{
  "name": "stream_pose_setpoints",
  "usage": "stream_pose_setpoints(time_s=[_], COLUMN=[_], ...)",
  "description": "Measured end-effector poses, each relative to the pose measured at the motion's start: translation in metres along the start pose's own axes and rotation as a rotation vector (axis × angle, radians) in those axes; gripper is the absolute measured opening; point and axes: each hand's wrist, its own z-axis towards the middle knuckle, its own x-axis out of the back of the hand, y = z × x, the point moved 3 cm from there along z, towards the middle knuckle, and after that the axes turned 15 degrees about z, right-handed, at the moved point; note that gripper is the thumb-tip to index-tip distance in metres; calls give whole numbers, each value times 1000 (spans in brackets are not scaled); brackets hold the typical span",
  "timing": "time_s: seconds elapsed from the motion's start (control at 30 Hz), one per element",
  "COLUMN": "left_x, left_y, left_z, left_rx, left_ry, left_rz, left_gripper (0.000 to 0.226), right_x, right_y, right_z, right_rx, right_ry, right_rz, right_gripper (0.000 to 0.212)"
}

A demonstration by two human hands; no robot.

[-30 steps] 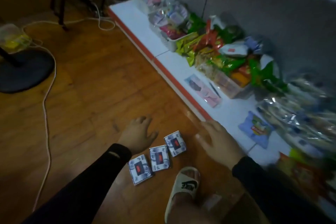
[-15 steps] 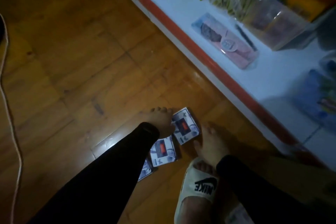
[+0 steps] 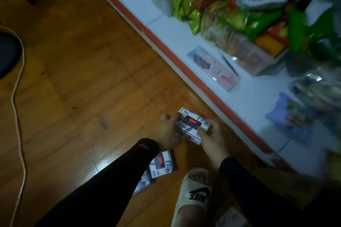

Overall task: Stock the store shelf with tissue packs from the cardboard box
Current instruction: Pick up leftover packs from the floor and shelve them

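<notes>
Pickup step, lower centre of frame: left hand (image 3: 167, 131) and right hand (image 3: 212, 138) both grip one tissue pack (image 3: 191, 125) just above the floor (image 3: 83, 79). Two more packs (image 3: 160, 163) lie under the left sleeve. Next, probably: carry it up-right onto the shelf (image 3: 254, 94), bare spot beside the pink packet (image 3: 214, 67).
</notes>
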Motion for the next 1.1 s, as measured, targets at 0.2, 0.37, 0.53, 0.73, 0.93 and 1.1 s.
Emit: stream_pose_setpoints(time_s=[0.2,0.37,0.53,0.73,0.93,1.1], left_x=[120,216,287,317,323,330], left_y=[64,151,258,373,464,522], left_z=[-74,-152,-226,-291,-305,-288], left_rx=[-196,-426,-673,-864,-970,-1010], left_ry=[371,707,983,1142,1160,1128], left_rz=[124,271,324,381,419,430], left_gripper=[56,52,51,46,44,44], right_x=[19,54,113,200,282,339], right_y=[-131,-236,-320,-368,-390,-400], right_z=[-93,-198,-304,-395,-442,-467], right_rx=[245,477,718,871,931,936], right_ry=[21,33,96,236,375,426], right_rz=[145,226,243,225,138,-41], right_gripper=[23,23,18,17,30,40])
